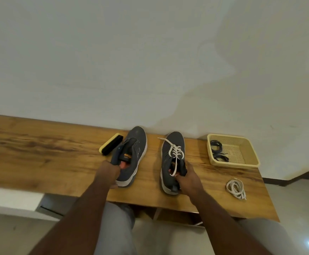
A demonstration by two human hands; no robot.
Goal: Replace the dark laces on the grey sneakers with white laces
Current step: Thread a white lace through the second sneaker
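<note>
Both hands grip sneaker collars: left hand [109,172] on unlaced left sneaker [131,155], right hand [188,178] on white-laced right sneaker [173,159]. Spare white lace [236,188] coiled at 4 o'clock, nearer right hand. Dark laces [217,150] in basket [249,153]. Sneakers' long axes toward 12.

Wooden table [39,144] against white wall [150,52], pale glossy floor [297,208].

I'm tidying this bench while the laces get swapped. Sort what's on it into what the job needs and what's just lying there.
Needed for the job:
- left sneaker, no laces, held by left hand
- right sneaker, white-laced, held by right hand
- spare white lace, coiled on the bench
- dark laces, in the basket

Just lying there:
- shoe brush, beside the left sneaker
</note>
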